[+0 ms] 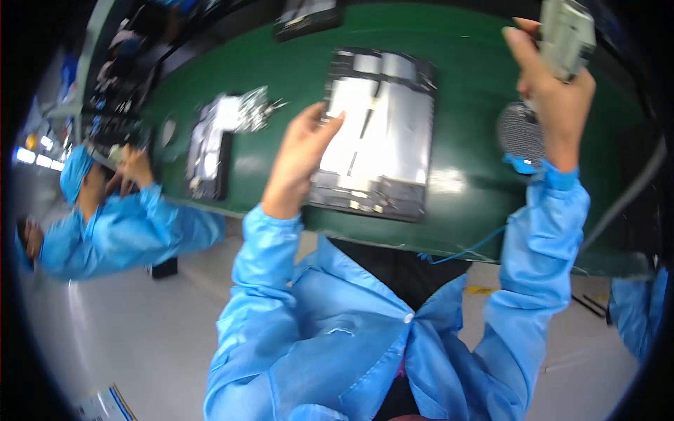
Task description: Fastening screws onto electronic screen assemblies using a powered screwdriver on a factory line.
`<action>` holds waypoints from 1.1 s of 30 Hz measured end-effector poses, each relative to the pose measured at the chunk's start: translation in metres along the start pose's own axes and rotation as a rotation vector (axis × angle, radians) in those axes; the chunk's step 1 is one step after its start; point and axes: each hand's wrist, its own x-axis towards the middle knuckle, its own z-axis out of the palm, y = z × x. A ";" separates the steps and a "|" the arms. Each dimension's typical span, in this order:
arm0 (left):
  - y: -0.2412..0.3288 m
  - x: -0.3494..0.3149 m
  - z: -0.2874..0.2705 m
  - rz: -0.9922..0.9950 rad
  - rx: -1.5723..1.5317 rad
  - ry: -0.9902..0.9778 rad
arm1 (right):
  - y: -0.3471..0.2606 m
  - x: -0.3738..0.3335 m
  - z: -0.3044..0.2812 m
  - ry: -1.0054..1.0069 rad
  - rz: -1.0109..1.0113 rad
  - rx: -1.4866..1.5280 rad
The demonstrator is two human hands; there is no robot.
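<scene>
Left hand (298, 154) pinches device (408, 133) by its left edge, probably steadying it flat on table (467, 126); right hand (564, 105) clasps tool (565, 42) well apart, seemingly for clearance.

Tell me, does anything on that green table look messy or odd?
Yes: the crumpled silvery heap by the dark device, left of the person's left hand. Its ragged shape looks untidy beside the flat silver panels of the wide device that hand touches. I see no spill; blur may hide finer damage.
</scene>
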 end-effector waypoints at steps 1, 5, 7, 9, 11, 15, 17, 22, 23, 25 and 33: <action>-0.007 -0.007 0.000 0.014 -0.045 -0.048 | 0.004 0.001 0.005 -0.023 -0.032 0.021; -0.011 -0.018 -0.012 0.003 0.369 -0.088 | 0.014 -0.001 0.013 -0.119 -0.101 0.090; -0.031 -0.023 -0.011 0.445 0.866 0.262 | 0.010 -0.006 0.016 -0.120 -0.073 0.100; -0.034 -0.021 -0.017 0.604 0.891 0.404 | 0.010 -0.007 0.013 -0.111 -0.061 0.070; -0.029 -0.007 -0.052 0.559 0.704 0.410 | 0.011 -0.004 0.010 -0.103 -0.042 0.043; -0.021 0.055 -0.119 0.702 0.912 0.389 | 0.014 0.000 0.007 -0.064 -0.066 0.058; -0.015 0.074 -0.132 0.705 1.012 0.296 | 0.019 0.004 0.007 -0.037 -0.072 0.042; -0.027 0.094 -0.133 0.624 0.949 0.116 | 0.022 0.005 0.004 -0.033 -0.107 0.101; -0.031 0.094 -0.134 0.618 0.919 0.095 | 0.029 0.007 0.002 -0.043 -0.132 0.041; -0.032 0.093 -0.131 0.665 0.970 0.115 | 0.032 0.010 -0.001 -0.048 -0.189 0.022; -0.032 0.088 -0.134 0.767 1.036 0.174 | 0.016 0.012 -0.014 -0.044 -0.046 0.147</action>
